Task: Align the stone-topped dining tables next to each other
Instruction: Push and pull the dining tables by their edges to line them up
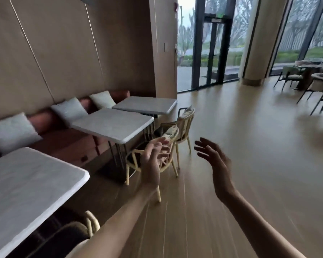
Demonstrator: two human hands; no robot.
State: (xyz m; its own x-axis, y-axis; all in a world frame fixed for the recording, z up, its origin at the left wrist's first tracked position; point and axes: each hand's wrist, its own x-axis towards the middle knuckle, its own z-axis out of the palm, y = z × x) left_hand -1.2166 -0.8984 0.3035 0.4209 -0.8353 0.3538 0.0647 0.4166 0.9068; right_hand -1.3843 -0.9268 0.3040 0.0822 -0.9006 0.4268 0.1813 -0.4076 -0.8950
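Both hands up mid-frame with nothing in them: left hand (pixel 155 155) loosely spread in front of a chair (pixel 147 161), right hand (pixel 213 161) with fingers splayed over bare floor (pixel 250 146). 3 stone tops line the bench (pixel 67 138) on the left: near table (pixel 26 187) lower left, middle table (pixel 112 124) and far table (pixel 145 104) centre-left, those 2 nearly touching and slightly staggered. Tables lie left of and beyond both hands, so the left hand is nearer; the wide gap to close looks to run between near and middle tables.
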